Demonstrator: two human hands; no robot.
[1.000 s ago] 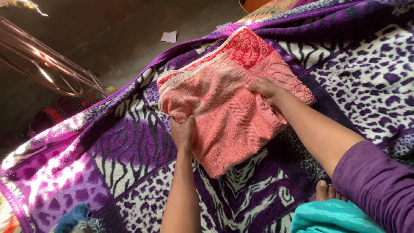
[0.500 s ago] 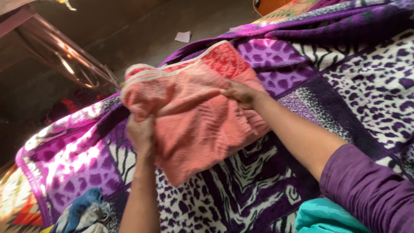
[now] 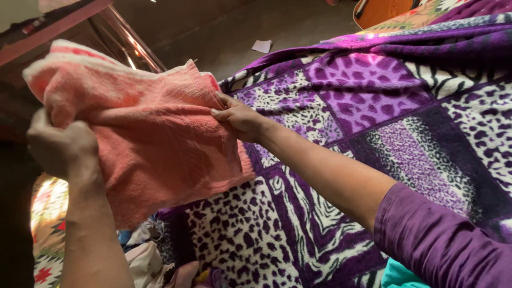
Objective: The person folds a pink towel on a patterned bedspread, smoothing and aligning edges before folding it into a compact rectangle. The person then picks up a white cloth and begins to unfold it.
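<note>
Now, at nine o'clock, the left hand (image 3: 61, 146) is clenched tight on a bunched edge of the pink towel (image 3: 154, 138), folded and held up clear of the purple animal-print blanket (image 3: 405, 122). The towel hangs between both hands. Toward centre, the right hand (image 3: 240, 118) pinches its three o'clock edge, purple sleeve (image 3: 442, 240) trailing at five.

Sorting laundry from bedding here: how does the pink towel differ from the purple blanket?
The towel is plain salmon pink; the blanket is a purple, black and white animal-print patchwork. The towel is folded and held up in the air by the left hand and right hand; the blanket lies spread flat under it. The towel looks far smaller than the blanket. Both are soft fabric.
</note>
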